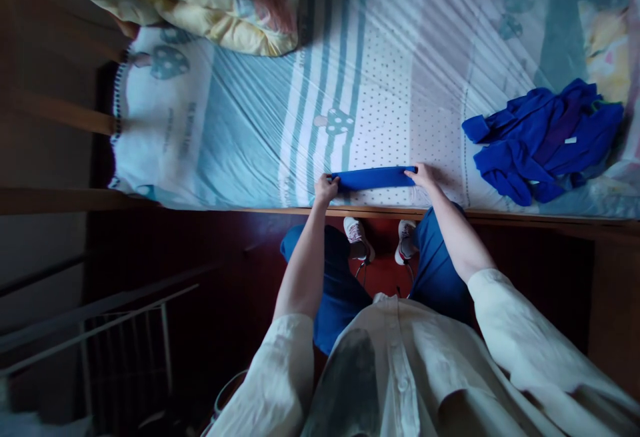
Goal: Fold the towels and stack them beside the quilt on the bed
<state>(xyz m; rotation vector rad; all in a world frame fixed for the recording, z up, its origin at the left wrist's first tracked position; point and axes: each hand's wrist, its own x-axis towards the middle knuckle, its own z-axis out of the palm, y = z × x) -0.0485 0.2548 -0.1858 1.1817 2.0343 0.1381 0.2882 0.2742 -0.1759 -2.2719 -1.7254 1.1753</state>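
Note:
A long, narrow strip of folded blue cloth (374, 179) lies at the front edge of the bed, stretched between my two hands. My left hand (327, 188) pinches its left end, fingers closed on the cloth. At the other end, my right hand (421, 175) grips the corner between thumb and fingers. Both hands rest low, close to the patterned sheet. Further right, a crumpled blue garment (550, 140) with a small white label lies in a loose heap, apart from my hands.
A yellow floral quilt (240, 13) is bunched at the back left. The patterned bed sheet (385, 77) covers the mattress, edged by a wooden bed rail (280, 211). A cat-print cushion (606, 50) sits at far right. A metal rack (125, 337) stands at lower left.

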